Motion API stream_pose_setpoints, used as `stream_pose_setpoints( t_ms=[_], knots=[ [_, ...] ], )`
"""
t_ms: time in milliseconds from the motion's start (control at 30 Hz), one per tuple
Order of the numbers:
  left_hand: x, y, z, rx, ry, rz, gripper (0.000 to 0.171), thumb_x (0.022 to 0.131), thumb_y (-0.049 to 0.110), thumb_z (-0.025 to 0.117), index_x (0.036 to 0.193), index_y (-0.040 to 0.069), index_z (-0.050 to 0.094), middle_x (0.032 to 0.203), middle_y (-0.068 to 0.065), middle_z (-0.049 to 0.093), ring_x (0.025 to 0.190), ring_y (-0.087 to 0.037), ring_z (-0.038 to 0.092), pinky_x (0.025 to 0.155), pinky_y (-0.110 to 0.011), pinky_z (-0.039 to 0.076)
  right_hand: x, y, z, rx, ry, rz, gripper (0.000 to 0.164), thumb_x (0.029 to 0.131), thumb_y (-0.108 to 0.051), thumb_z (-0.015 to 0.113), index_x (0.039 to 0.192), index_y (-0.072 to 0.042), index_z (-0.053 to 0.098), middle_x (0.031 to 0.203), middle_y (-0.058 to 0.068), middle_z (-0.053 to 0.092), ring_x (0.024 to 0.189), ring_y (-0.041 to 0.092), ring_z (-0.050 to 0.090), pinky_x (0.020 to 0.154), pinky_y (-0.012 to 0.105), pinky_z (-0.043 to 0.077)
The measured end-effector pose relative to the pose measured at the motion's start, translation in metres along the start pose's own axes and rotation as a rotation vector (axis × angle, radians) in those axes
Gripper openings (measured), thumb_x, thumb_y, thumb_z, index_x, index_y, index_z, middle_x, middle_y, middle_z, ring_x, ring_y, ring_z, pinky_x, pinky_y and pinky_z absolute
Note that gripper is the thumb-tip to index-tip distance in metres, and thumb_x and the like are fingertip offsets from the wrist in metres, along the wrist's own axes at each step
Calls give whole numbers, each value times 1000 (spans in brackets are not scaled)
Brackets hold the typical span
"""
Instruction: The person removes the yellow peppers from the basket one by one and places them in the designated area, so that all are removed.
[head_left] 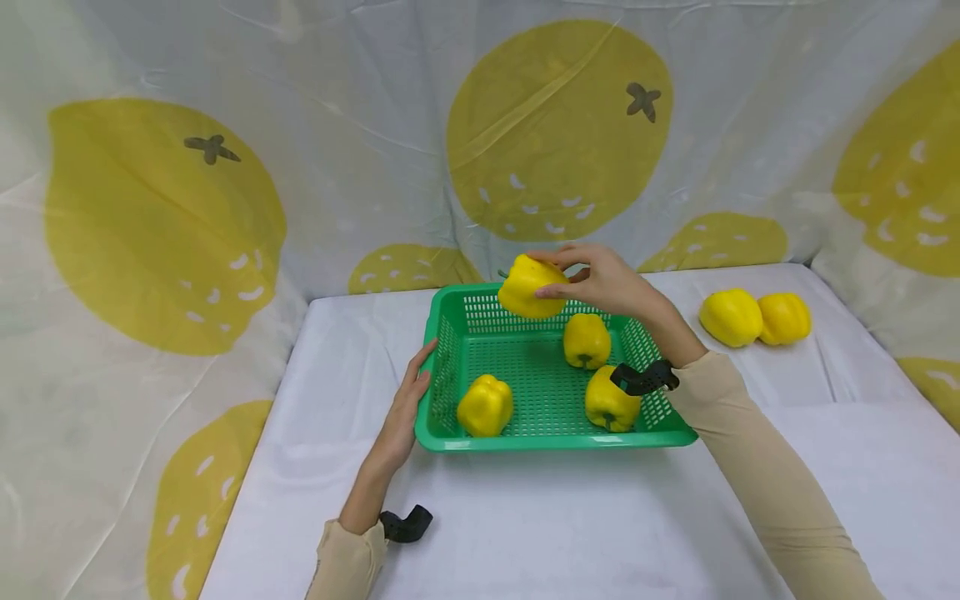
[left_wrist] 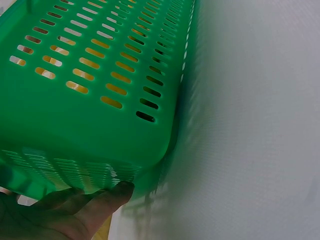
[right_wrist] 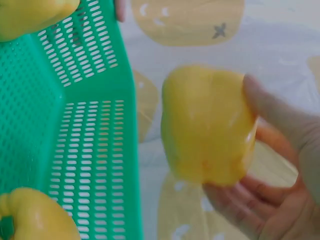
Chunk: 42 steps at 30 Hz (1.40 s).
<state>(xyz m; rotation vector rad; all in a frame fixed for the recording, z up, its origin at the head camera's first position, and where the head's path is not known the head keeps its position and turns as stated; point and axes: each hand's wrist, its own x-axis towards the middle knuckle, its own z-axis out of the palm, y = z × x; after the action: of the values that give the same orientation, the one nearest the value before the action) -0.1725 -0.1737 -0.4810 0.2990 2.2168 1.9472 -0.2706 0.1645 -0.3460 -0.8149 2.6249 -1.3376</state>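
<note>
A yellow bell pepper [head_left: 531,288] is gripped between the thumb and fingers of my right hand [head_left: 600,279], held over the back of a green plastic basket [head_left: 555,443]. Its green stem points left in the head view. The right wrist view shows the same pepper [right_wrist: 207,125] beside the basket wall. My left hand [head_left: 401,412] touches the basket's left side with its fingers extended. In the left wrist view those fingers [left_wrist: 107,200] lie along the basket's outer wall. Inside the basket sit a pepper [head_left: 485,406] at front left and two more [head_left: 587,341] toward the right.
Two yellow bell peppers [head_left: 731,317] lie side by side on the white-covered table [head_left: 825,467], right of the basket. Behind the table hangs a pale curtain [head_left: 360,125] with a lemon print. A black band piece [head_left: 643,379] is on each wrist.
</note>
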Motion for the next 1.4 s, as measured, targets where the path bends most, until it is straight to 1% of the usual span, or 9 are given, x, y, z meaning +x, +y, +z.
stream_pose_setpoints(
  t_ms=[100,267,600,800,1000,1133,1267,1333,1400],
  knots=[
    [0,0,-1,-3,1,6,49,114,43,24,163,38,22,174,1,14,156,-27,21,125,-57,17,-12,0,-11,9,51,58,55,96,-30,75,148,-28,58,150,5,57,130,24,56,103,47,52],
    [1,0,-2,-3,3,11,50,114,42,24,164,37,21,174,0,13,156,-29,20,126,-58,17,-35,7,-31,21,137,148,57,97,-35,74,150,-30,56,149,4,55,131,27,50,109,49,45],
    [1,-2,-4,7,10,13,49,114,45,25,163,40,23,174,4,13,157,-26,18,126,-57,15,-78,33,-58,-59,384,222,57,95,-39,76,149,-35,56,154,3,54,124,10,50,95,22,44],
    [1,-2,-4,14,4,16,50,114,46,24,163,40,22,174,4,12,158,-25,15,127,-59,12,-97,52,-64,-107,521,267,58,94,-40,76,148,-32,57,149,10,58,108,4,51,87,17,42],
    [1,-1,-4,6,-1,20,50,114,46,24,163,39,22,174,4,12,159,-25,14,128,-58,11,-112,73,-65,-138,577,366,64,94,-47,74,152,-30,53,147,15,57,105,3,47,86,22,40],
    [3,-2,-4,3,-7,30,50,114,44,23,164,36,20,174,2,11,160,-26,13,128,-58,10,-122,87,-64,-151,577,442,72,94,-55,70,156,-27,48,152,16,54,118,20,50,89,28,40],
    [2,-2,-4,4,2,32,50,114,43,23,164,36,21,174,2,11,160,-26,13,128,-59,9,-129,102,-60,-163,548,477,77,94,-58,68,158,-23,43,155,22,50,131,41,48,100,49,42],
    [2,-2,-4,5,6,27,50,114,43,23,164,36,21,174,2,12,159,-26,13,128,-58,10,-133,109,-56,-176,542,491,78,94,-58,69,158,-21,43,154,26,50,133,46,47,104,58,40],
    [2,-2,-4,4,4,26,50,114,43,23,164,36,21,174,1,11,159,-27,14,127,-59,11,-135,115,-52,-184,540,502,77,94,-56,70,157,-19,45,152,29,49,132,49,47,103,63,38]
  ],
)
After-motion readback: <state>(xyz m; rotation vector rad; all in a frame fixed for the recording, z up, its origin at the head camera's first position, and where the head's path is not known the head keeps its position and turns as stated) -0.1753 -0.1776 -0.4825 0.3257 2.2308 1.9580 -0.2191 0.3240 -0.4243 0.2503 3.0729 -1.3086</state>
